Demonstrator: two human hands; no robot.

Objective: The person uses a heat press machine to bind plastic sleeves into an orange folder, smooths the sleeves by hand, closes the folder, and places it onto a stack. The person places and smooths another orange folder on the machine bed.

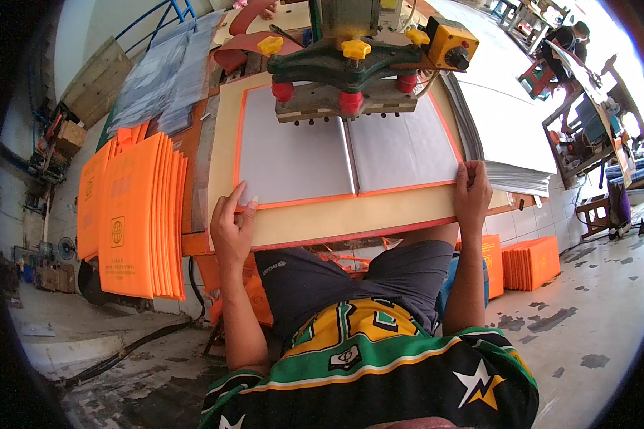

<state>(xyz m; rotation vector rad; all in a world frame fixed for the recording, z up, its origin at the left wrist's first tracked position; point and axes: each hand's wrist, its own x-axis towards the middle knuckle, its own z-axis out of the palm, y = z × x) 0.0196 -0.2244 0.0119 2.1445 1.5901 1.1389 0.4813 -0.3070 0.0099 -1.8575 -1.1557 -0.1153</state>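
Note:
An orange folder point(300, 203) lies opened flat on a tan board point(336, 220), with clear plastic sheets point(300, 157) over its two inner halves. At its near left corner, my left hand point(232, 223) holds the edge between thumb and forefinger. My right hand point(474, 191) pinches the near right corner, its fingers curled together. Above the folder's far middle hangs a green press head point(336, 68) with yellow knobs and red spacers. Its metal bar point(347, 106) covers part of the folder's far edge; whether they touch I cannot tell.
Orange folders point(132, 214) stand stacked at the left, and more orange folders point(531, 263) sit on the floor at right. Clear plastic sheets point(154, 79) lie at back left. White sheets point(504, 129) are piled to the right. A yellow control box point(449, 44) flanks the press. Another person point(567, 53) sits far right.

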